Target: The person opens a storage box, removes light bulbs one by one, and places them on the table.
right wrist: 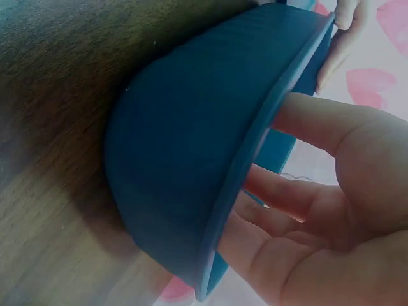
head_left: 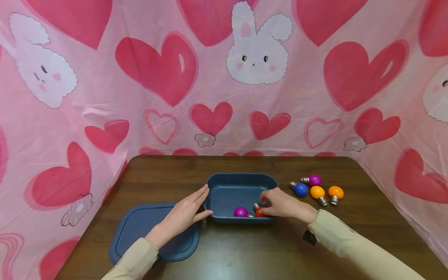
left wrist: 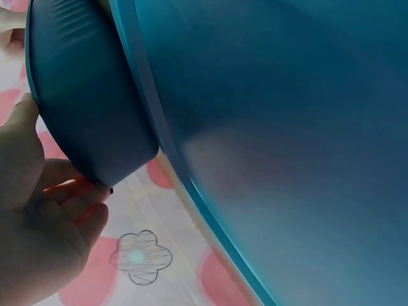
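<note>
A dark blue rectangular box (head_left: 227, 194) stands on the table, with a purple light bulb (head_left: 240, 212) and a red light bulb (head_left: 259, 212) lying inside near its front wall. My right hand (head_left: 281, 203) reaches over the box's right end, thumb and fingers curled around the red bulb. In the right wrist view those fingers (right wrist: 280, 185) dip behind the rim, and the bulb is hidden. Along the left end of the box, my left hand (head_left: 182, 214) rests with its fingers fairly straight. The left wrist view shows its thumb (left wrist: 25, 111) at the rim.
Left of the box lies a blue lid (head_left: 140, 225), partly under my left forearm. To the right are a blue bulb (head_left: 301, 189), another purple bulb (head_left: 315, 179) and two orange bulbs (head_left: 336, 192). A small black object (head_left: 309, 237) shows beside my right sleeve. A pink heart-patterned cloth (head_left: 217, 89) surrounds the table.
</note>
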`<state>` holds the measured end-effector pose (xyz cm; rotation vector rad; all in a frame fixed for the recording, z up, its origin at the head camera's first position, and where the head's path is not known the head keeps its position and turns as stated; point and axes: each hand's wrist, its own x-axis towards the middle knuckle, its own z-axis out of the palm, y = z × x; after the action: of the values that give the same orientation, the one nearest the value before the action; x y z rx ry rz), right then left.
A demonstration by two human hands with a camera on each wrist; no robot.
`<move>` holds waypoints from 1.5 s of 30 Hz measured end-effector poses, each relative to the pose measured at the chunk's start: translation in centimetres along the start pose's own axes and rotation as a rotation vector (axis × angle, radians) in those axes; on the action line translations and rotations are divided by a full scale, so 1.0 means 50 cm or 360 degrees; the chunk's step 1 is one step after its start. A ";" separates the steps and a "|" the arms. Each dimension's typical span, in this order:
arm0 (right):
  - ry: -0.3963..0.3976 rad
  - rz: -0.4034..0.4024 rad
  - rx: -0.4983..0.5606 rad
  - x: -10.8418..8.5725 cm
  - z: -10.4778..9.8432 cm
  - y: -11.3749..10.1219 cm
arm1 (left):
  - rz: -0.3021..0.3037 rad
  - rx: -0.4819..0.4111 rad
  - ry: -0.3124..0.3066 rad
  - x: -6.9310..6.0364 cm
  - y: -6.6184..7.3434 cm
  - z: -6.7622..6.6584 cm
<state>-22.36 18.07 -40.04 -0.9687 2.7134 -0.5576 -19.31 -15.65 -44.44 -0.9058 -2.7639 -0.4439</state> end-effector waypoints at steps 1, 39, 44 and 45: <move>-0.0022 0.0006 0.0002 0.002 0.002 -0.001 | 0.0000 -0.0001 0.0003 0.000 0.000 0.000; 0.0140 0.0174 0.0076 -0.036 -0.047 -0.001 | -0.0018 -0.0021 -0.0022 -0.002 0.002 0.000; 0.0266 0.0130 0.0078 -0.055 -0.060 0.002 | -0.0020 -0.0020 -0.0027 -0.001 0.002 0.000; 0.0287 0.0117 0.0080 -0.059 -0.062 0.004 | -0.0022 -0.0019 -0.0029 -0.001 0.002 0.000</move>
<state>-21.20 20.98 -37.09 -0.8395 2.8628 -0.7280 -19.20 -15.62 -44.44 -0.8988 -2.7884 -0.4575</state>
